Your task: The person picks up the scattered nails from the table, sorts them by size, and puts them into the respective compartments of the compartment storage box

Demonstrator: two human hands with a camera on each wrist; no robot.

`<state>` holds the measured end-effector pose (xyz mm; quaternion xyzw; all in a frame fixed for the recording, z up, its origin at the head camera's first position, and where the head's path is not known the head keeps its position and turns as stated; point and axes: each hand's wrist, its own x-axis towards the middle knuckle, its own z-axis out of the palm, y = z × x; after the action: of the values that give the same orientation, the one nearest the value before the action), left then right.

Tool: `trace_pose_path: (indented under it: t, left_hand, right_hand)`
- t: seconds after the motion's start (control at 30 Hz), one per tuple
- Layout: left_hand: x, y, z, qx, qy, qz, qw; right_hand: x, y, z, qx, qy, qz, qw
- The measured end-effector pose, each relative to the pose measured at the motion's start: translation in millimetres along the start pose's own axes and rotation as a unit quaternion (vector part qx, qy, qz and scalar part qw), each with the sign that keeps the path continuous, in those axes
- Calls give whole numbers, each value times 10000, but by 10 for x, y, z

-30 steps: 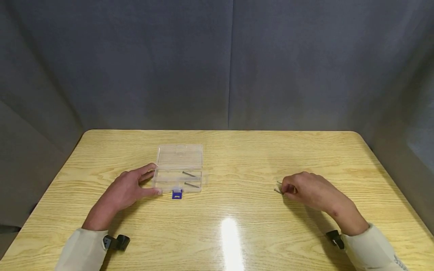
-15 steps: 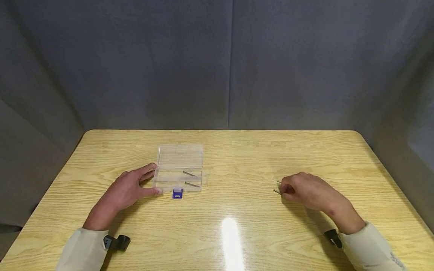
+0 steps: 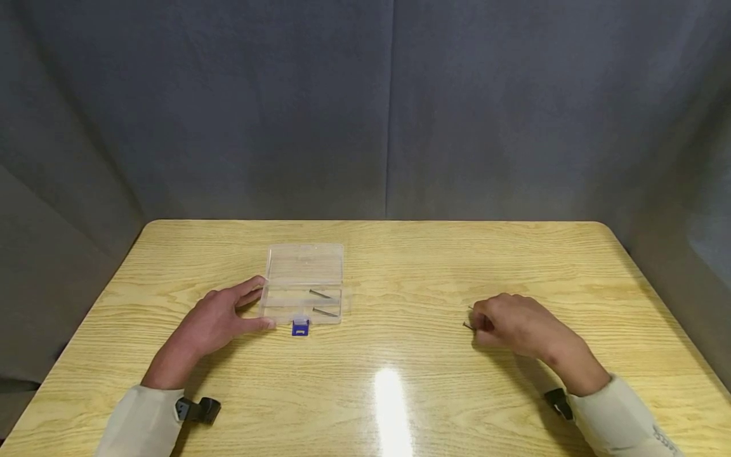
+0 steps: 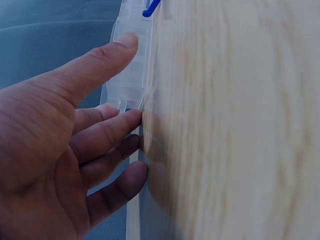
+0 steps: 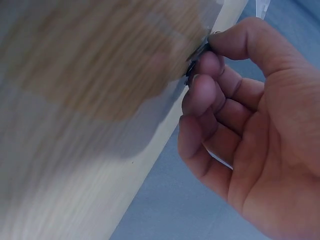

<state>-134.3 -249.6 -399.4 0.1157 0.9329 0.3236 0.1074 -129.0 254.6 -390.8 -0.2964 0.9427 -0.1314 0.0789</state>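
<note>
A clear plastic box (image 3: 273,312) with a blue latch (image 3: 300,327) lies on the table, its lid (image 3: 305,264) folded back. Inside are two screws, one in the rear compartment (image 3: 320,294) and one in the front (image 3: 325,312). My left hand (image 3: 214,320) holds the box by its left end, thumb at the front corner and index finger at the back. On the right, my right hand (image 3: 514,325) reaches down to several screws (image 3: 468,326) on the tabletop. Thumb and fingertips pinch a dark screw (image 5: 199,52) in the right wrist view; the fingers partly hide it.
The wood-grain table (image 3: 365,355) has rounded far corners and a bright reflection near the front. Grey curtains (image 3: 274,114) stand behind it and along both sides. A small black camera (image 3: 200,410) sits on the left wrist, another (image 3: 558,404) on the right.
The right hand shifts slightly and its fingers move about the screws, with the near screw displaced a little. The left hand and the box stay in place.
</note>
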Motion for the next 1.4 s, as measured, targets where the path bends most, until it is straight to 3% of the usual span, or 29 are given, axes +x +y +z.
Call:
trace_pose_path:
  t: [0.77,1.4]
  left_hand:
    - [-6,-9,12,143,57,7,9999]
    - [-9,-6,9,126,28,47,9999]
  right_hand:
    - [95,-134,-75,58,168,-303,9994]
    - [401,-452,-66,216,262,-845,9958]
